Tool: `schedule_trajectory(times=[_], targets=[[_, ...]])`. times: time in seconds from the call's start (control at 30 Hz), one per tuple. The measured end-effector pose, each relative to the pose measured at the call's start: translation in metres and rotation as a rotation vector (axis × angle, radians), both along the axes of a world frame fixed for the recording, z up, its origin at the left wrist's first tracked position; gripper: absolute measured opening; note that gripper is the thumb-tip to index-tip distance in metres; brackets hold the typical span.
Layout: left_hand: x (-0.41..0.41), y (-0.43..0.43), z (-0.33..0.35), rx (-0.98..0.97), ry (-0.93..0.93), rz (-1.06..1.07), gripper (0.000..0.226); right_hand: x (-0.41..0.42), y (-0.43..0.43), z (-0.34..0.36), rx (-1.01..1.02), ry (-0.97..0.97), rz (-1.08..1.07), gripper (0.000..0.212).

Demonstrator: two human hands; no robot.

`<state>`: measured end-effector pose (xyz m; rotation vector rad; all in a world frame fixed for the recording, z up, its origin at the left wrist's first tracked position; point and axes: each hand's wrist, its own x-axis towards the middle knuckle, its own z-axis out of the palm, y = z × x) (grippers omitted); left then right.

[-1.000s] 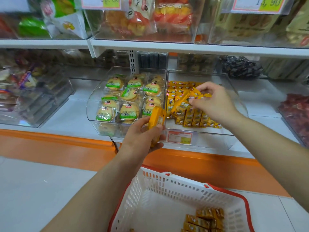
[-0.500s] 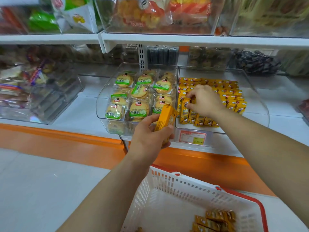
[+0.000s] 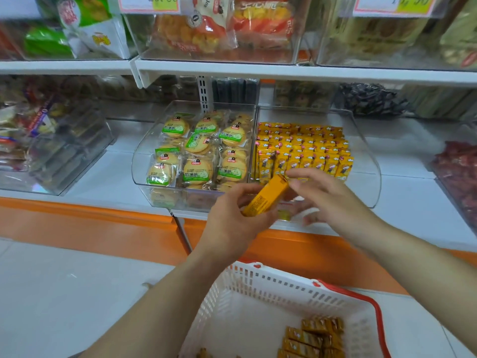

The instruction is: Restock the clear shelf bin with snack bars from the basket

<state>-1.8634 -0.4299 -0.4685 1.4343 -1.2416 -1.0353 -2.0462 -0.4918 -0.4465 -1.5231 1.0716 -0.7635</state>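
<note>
L hand (image 3: 232, 223) grips orange snack bar (image 3: 265, 196), tilted, upper end pointing up-right | R hand (image 3: 333, 200) just right of that end, fingers loose, holding nothing, blurred; contact unclear | clear shelf bin (image 3: 369, 164) just beyond, rows of stocked bars (image 3: 302, 148) inside | cookie bin (image 3: 144, 161) beyond-left | basket (image 3: 271, 277) below, spare bars (image 3: 312, 337) in it

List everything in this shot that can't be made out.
1. Right hand fingers: head view, motion blur; contact with the orange pack that the left hand grips is unclear.
2. Basket: the bottom edge cuts it off, so its snack bars cannot be counted.
3. Clear bin front price tag: mostly covered by both hands.
4. Top price label: cut by the upper edge and blurred.
</note>
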Motion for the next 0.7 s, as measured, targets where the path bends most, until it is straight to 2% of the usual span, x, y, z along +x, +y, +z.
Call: schedule_trajectory(times=[0.07, 0.17, 0.33, 0.5, 0.6, 0.7], targets=[[-0.01, 0.004, -0.003, -0.031, -0.059, -0.034, 0.039, -0.004, 0.011, -0.002, 0.067, -0.018, 0.01, 0.024], [-0.02, 0.011, -0.007, -0.063, -0.082, -0.042, 0.042, -0.009, 0.011, -0.003, 0.048, -0.045, 0.018, 0.024], [-0.022, 0.011, -0.006, 0.016, 0.012, -0.029, 0.033, -0.025, 0.005, -0.005, 0.032, -0.146, 0.119, 0.029], [-0.02, 0.009, -0.006, 0.063, 0.082, -0.062, 0.028, -0.029, 0.002, -0.011, 0.035, -0.224, 0.09, 0.04], [-0.018, 0.007, -0.008, 0.072, 0.101, -0.048, 0.029, -0.028, 0.0, -0.01, 0.069, -0.238, 0.076, 0.036], [-0.015, 0.005, -0.008, 0.063, 0.143, 0.001, 0.033, -0.024, -0.001, -0.009, 0.059, -0.202, 0.025, 0.023]])
